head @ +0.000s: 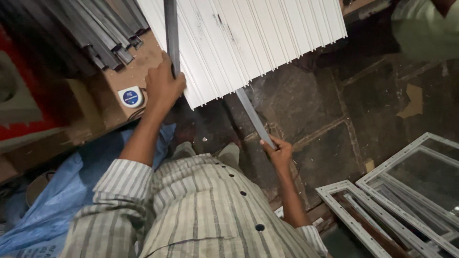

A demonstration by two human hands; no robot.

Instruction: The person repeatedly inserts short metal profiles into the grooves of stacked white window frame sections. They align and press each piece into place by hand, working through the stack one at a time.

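So the person is looking straight down at a long grey strip, some kind of thin flat profile, and both hands are on it. Left hand is wrapped around it up near the edge of the wooden bench, fingers closed tight on the strip, which rises out of the top of that fist and runs off the upper edge of the frame, nearly vertical in the view. Right hand is lower and further right, pinching the strip's bottom end between thumb and fingers, out over the dark stone floor. Between the two hands the strip passes behind the corner of a stack of white ribbed profiles, so the middle part is hidden, but the long axis clearly goes from upper left down to lower right. Other stuff around: a bundle of dark grey profiles lying on the bench, a small round white and blue tape measure just left of the left hand, blue plastic sheeting by the left sleeve, and white window frames on the floor at lower right.
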